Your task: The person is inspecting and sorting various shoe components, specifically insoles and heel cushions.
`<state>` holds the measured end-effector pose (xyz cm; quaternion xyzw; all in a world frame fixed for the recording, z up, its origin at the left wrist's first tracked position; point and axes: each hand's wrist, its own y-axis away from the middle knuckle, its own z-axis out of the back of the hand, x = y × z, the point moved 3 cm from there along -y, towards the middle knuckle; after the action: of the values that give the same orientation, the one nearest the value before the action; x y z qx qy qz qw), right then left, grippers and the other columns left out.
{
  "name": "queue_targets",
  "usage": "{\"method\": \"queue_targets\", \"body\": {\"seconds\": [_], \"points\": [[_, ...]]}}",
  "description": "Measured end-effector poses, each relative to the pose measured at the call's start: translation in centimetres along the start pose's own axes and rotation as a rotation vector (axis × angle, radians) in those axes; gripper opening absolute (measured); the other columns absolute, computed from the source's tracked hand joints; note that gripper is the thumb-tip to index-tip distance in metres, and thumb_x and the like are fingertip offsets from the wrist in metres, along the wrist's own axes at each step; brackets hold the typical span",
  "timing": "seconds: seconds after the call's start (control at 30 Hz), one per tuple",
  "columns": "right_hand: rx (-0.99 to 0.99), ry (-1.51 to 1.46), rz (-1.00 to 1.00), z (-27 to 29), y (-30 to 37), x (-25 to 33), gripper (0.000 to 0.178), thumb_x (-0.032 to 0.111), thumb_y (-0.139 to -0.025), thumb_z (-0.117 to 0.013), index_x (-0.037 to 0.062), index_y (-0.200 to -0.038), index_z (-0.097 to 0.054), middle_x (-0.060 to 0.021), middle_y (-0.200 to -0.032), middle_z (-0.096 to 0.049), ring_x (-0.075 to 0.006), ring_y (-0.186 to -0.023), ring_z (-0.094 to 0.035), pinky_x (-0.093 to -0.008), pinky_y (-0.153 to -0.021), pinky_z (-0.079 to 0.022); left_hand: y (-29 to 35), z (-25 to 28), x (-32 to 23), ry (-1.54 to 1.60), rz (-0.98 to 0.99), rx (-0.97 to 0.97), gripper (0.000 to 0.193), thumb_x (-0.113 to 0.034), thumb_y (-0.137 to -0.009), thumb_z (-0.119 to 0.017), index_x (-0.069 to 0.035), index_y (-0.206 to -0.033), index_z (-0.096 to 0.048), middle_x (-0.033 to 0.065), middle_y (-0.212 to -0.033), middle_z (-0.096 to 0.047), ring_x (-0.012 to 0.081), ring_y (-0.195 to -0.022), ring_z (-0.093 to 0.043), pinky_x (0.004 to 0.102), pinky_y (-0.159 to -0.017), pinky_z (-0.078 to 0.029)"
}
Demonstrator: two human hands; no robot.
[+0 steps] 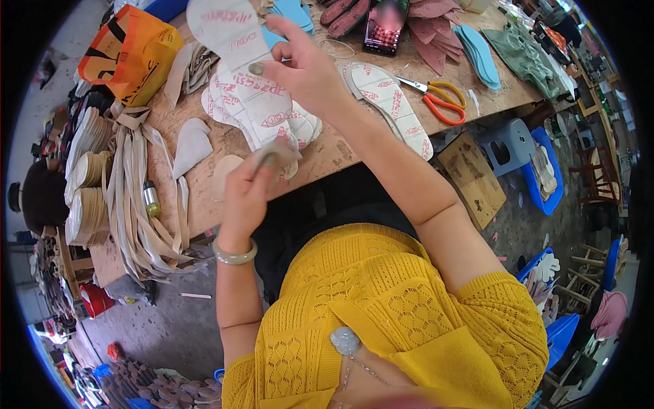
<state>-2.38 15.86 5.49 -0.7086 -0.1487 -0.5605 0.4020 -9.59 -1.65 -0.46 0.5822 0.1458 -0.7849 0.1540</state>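
My left hand (251, 189), with a bracelet at its wrist, is closed in a pinch on a thin pale piece (287, 150) at the near end of a pile of white insoles (269, 112) with red print. My right hand (303, 71) is at the edge of a long white insole (228, 24) over the far side of the pile. Its thumb lies on the insole's edge; some fingers are bent, partly hiding the contact. Right of the pile lie more white insoles (395, 102), beside scissors (436, 95) with orange and yellow handles.
An orange bag (129, 54) stands at the table's far left. Beige strips (139, 198) hang over the left edge near a small bottle (151, 199). Behind are a phone (385, 27), reddish pieces (436, 34) and blue pieces (478, 58). A grey stool (507, 146) stands right.
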Motion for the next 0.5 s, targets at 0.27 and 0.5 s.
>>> {"method": "queue_targets", "body": {"seconds": [0.27, 0.5], "points": [[0.247, -0.955, -0.250, -0.5, 9.3, 2.5, 0.043, 0.006, -0.088, -0.063, -0.0024, -0.127, -0.049, -0.0074, -0.109, -0.063, -0.0146, -0.099, -0.060, -0.0285, -0.087, -0.048, 1.6, -1.6, -2.0, 0.998, 0.118, -0.016, 0.035, -0.017, -0.092, -0.057, 0.001, -0.121, -0.055, 0.0075, -0.110, -0.064, 0.0166, -0.098, -0.063, 0.0311, -0.086, -0.051], [0.198, -0.909, -0.267, 1.2, 11.4, 0.3, 0.048, 0.005, -0.089, -0.058, -0.0037, -0.134, -0.042, -0.0101, -0.125, -0.056, -0.0166, -0.115, -0.054, -0.0320, -0.099, -0.043, 1.4, -7.1, -1.0, 1.266, 0.203, 0.047, 0.039, -0.021, -0.096, -0.041, 0.001, -0.127, -0.048, 0.0093, -0.112, -0.063, 0.0194, -0.099, -0.063, 0.0342, -0.086, -0.052]]}}
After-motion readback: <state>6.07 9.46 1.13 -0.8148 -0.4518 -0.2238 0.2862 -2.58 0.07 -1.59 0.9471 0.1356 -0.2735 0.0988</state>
